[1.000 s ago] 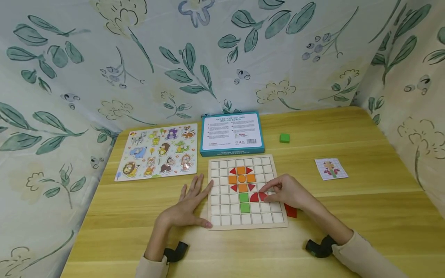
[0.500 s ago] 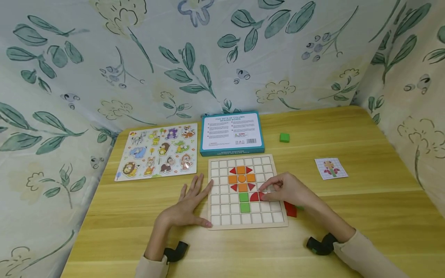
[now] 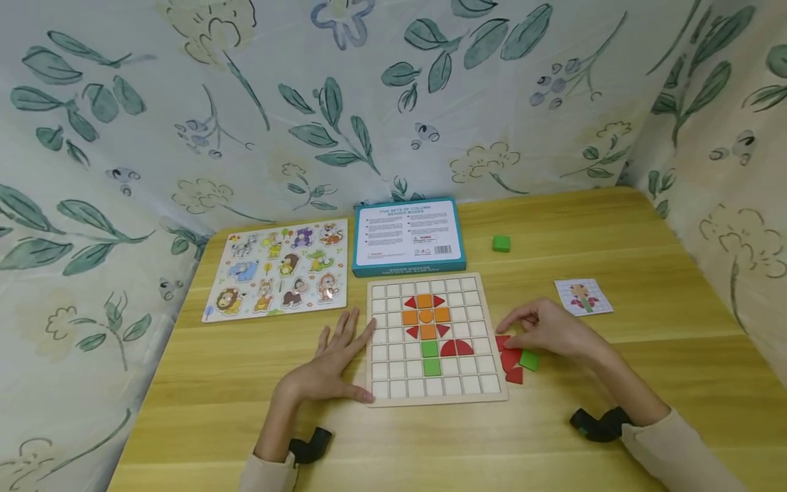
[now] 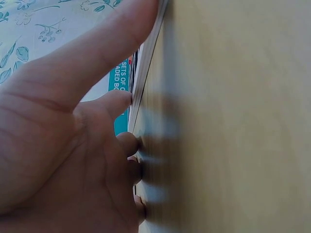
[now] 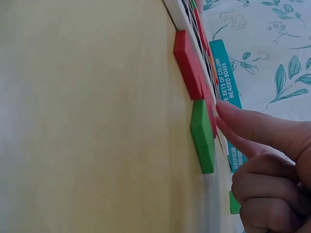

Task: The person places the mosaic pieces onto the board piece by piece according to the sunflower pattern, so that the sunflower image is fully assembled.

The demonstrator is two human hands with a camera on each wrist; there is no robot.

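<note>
A wooden grid board (image 3: 393, 402) lies on the table. Orange, red and green pieces on it make a flower, with two red quarter-circle pieces (image 3: 457, 348) forming a half circle right of the green stem squares (image 3: 431, 358). My left hand (image 3: 327, 365) is spread at the board's left edge, thumb at its lower corner and index fingertip farther up. Beside the right edge, my right hand (image 3: 553, 331) reaches over loose red pieces (image 3: 509, 359), thumb and index fingertips apart at the upper one, other fingers curled. A green square (image 5: 202, 138) lies beside them, below the right thumb.
A blue-edged box (image 3: 408, 236) lies behind the board, with an animal puzzle (image 3: 277, 270) to its left. At right is a small pattern card (image 3: 584, 296) showing a flower. A lone green block (image 3: 501, 243) sits farther back. A floral cloth (image 3: 393, 102) hangs around the table.
My right hand has let go of the second red quarter-circle on the board and moved right to the loose pieces, bringing the green square into view. My left hand has stayed put.
</note>
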